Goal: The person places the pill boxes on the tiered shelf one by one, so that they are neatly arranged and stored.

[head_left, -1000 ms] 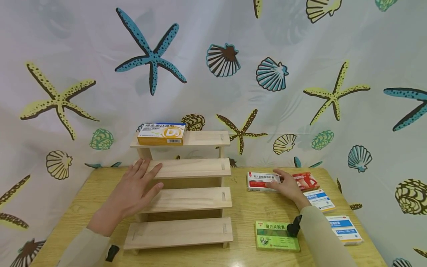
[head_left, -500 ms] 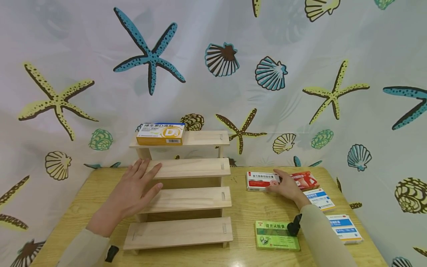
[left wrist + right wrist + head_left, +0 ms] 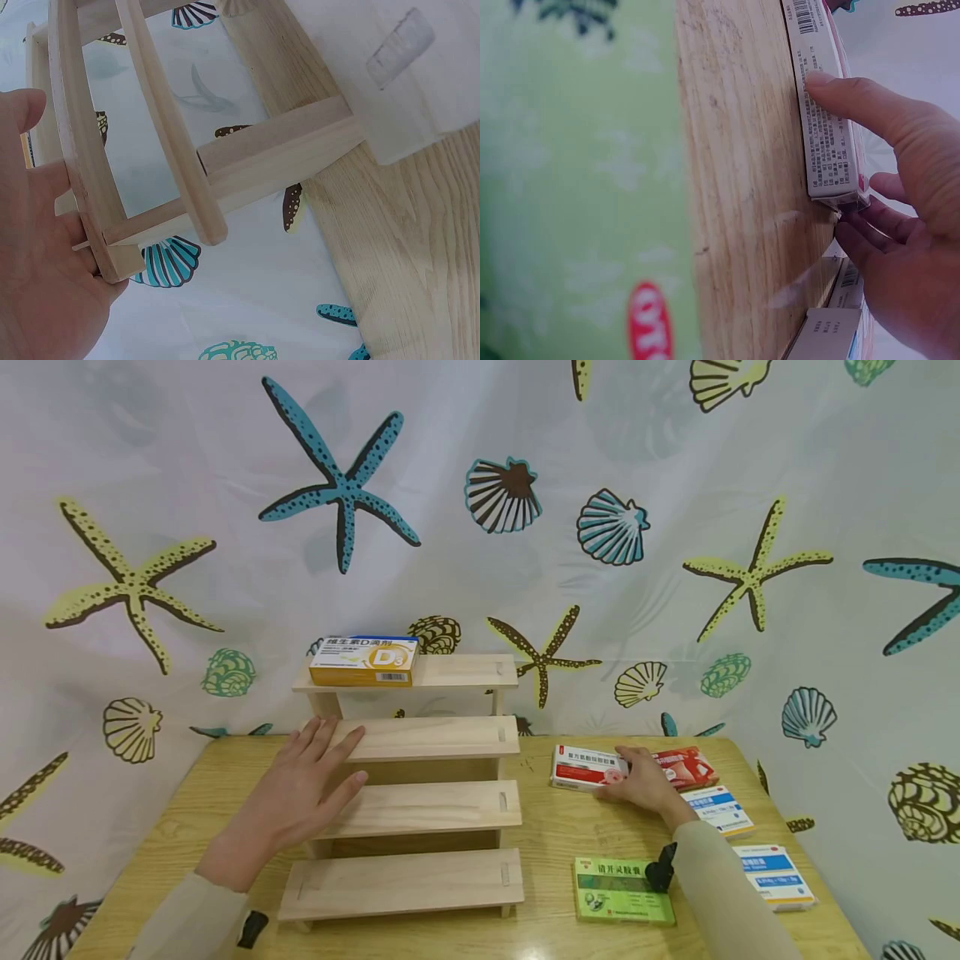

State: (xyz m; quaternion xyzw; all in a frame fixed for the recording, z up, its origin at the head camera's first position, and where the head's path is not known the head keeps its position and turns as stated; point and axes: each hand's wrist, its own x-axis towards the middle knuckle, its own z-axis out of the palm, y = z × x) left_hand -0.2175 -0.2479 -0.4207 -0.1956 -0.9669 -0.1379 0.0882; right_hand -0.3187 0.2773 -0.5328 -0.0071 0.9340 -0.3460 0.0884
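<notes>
The left hand (image 3: 288, 789) rests with spread fingers on the left end of the second-highest tier of a wooden four-tier shelf (image 3: 427, 737). In the left wrist view, this hand (image 3: 49, 240) lies against the wooden frame (image 3: 79, 150), some fingertips hidden behind it. At the shelf's right, the right hand (image 3: 647, 783) pinches the right end of a red and white box (image 3: 588, 768) on the table. The right wrist view has the thumb of that hand (image 3: 907, 225) on the box's printed side (image 3: 826, 142), with other fingers at its end and partly hidden.
An orange and white box (image 3: 363, 662) lies on the top tier. A red box (image 3: 686, 767) and two blue and white boxes (image 3: 720, 810) lie along the table's right side. Nearer the front is a green box (image 3: 624, 893). A patterned curtain (image 3: 450, 568) hangs behind.
The right hand's thumb has come down from the red and white box's face to its front side, and the box has shifted slightly left. The left hand stays in place.
</notes>
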